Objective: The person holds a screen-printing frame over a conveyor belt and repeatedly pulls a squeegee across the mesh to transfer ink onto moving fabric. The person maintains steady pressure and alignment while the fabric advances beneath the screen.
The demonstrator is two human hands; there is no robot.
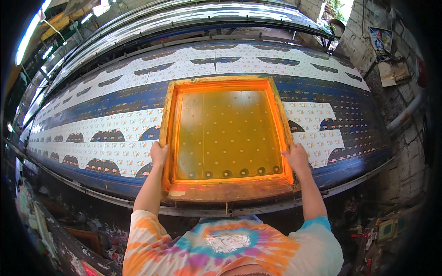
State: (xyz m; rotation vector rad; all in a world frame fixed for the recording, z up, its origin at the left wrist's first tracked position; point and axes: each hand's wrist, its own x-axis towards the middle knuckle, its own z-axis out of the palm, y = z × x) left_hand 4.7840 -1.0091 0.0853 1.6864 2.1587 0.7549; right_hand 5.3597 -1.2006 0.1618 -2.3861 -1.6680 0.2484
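A large screen printing frame [225,133] is in front of me, its wooden sides stained orange around a yellow-brown mesh with rows of small pale motifs. My left hand [159,153] is closed on its left side. On the right side my right hand [297,156] grips the frame, fingers mostly hidden behind the wood. Dark round marks run along the mesh's lower edge. Under and around the frame lie white fabric pieces [313,111] printed with small orange and green motifs, on a long dark blue printing table [133,95].
A metal rail [110,200] follows the table's near edge. Another long table [193,19] with printed pieces stands behind. To the right are a block wall [400,133] and a pipe [407,112]. Cluttered wooden frames [85,239] lie low at the left.
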